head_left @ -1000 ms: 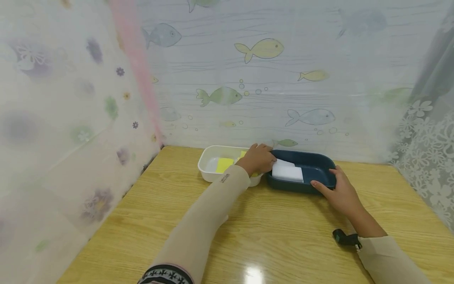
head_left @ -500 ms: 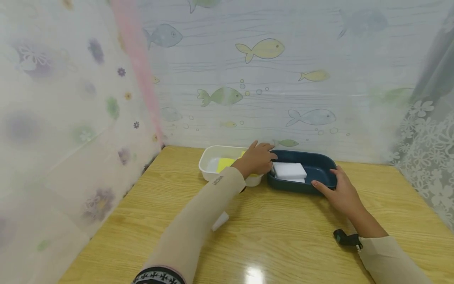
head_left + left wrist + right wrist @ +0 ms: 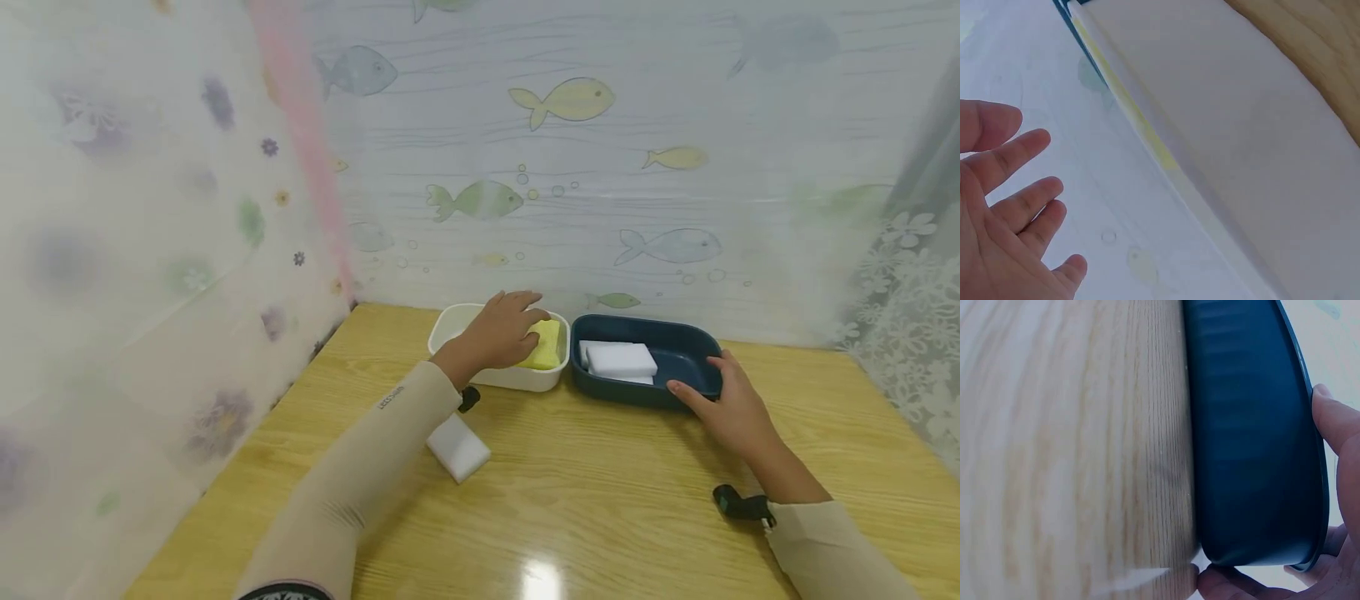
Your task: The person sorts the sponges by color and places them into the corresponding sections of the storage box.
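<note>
My left hand (image 3: 491, 335) is raised over the white plastic basin (image 3: 517, 380), holding nothing. In the left wrist view its fingers are spread and only slightly bent, beside the basin's pale wall (image 3: 1254, 125). A yellow sponge (image 3: 547, 348) lies in that basin's right end; the hand and forearm cover much of the rest. Several white sponges (image 3: 621, 360) are stacked in the left half of the dark blue basin (image 3: 682, 367). My right hand (image 3: 738, 417) grips this basin's right end, thumb on the front rim, fingers round the end wall, also seen in the right wrist view.
Another white sponge (image 3: 459, 448) lies on the wooden table (image 3: 600, 500), close to the left forearm. The two basins stand side by side near the back edge, before a fish-patterned curtain (image 3: 585, 183). A flowered curtain (image 3: 150, 333) runs along the left.
My left hand has withdrawn leftward from the blue basin to over the white one, leaving a white sponge on top of the stack. The forearm's shift uncovers the table sponge. The right hand stays put.
</note>
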Tool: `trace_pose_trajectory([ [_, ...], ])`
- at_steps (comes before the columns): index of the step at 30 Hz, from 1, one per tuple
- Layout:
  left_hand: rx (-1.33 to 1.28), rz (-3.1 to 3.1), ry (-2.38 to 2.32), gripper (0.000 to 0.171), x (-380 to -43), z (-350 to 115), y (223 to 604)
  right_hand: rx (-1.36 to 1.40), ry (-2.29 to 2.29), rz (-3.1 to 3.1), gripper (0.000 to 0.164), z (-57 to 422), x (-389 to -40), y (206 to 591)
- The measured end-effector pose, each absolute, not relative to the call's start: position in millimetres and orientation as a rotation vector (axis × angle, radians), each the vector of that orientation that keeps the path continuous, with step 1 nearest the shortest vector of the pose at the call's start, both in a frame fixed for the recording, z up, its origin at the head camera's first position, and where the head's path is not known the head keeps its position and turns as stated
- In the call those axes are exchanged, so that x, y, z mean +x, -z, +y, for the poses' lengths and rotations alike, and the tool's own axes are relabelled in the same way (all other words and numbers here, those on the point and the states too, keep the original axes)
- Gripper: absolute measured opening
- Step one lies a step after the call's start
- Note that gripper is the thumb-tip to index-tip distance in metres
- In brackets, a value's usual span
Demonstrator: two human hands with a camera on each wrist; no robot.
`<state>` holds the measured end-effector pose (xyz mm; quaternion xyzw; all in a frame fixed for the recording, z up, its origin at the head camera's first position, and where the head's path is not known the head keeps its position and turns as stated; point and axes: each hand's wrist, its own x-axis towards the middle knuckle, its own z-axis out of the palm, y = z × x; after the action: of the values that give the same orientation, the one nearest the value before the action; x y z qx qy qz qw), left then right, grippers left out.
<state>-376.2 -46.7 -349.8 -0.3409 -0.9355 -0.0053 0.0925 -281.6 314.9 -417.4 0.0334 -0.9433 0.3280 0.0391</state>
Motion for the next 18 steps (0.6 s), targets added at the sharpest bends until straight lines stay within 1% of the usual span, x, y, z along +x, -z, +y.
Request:
trace_pose_trajectory([
  [7, -0.961, -2.774, 0.219, 0.037, -362, -91, 347, 0.099, -1.0, -2.906, 0.1, 314, -280, 415],
  [18, -1.051, -2.719, 0.511, 0.026, -324, -136, 357, 0.114, -1.001, -2.895, 0.099, 315, -281, 416],
])
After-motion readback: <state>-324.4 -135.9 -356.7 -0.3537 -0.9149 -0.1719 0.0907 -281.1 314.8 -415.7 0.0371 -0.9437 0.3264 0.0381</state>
